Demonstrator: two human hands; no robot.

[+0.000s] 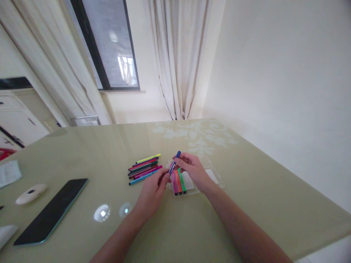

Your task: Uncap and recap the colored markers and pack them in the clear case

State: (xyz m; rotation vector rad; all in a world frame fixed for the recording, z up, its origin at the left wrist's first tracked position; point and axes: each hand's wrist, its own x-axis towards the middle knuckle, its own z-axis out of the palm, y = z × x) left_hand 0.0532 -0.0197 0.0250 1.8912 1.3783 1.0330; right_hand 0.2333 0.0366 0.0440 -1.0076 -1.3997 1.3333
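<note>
A dark blue felt-tip marker (173,164) is held at a slant between both hands, over the left side of a clear plastic case (203,189). My left hand (154,188) pinches its lower end, while my right hand (191,167) grips it near the upper end. Inside the case lie a pink marker (174,185), an orange marker (178,181) and a green marker (182,180), side by side. Left of the case, several loose markers lie in a row on the table, among them a yellow marker (148,158) and a light blue marker (142,178) close to my left hand.
On the left of the glossy table (82,153) lie a dark tablet-like slab (52,212), a white oval object (31,194) and a pale folded cloth or paper (10,173). A wall (287,91) runs along the right edge; curtains (178,54) hang behind.
</note>
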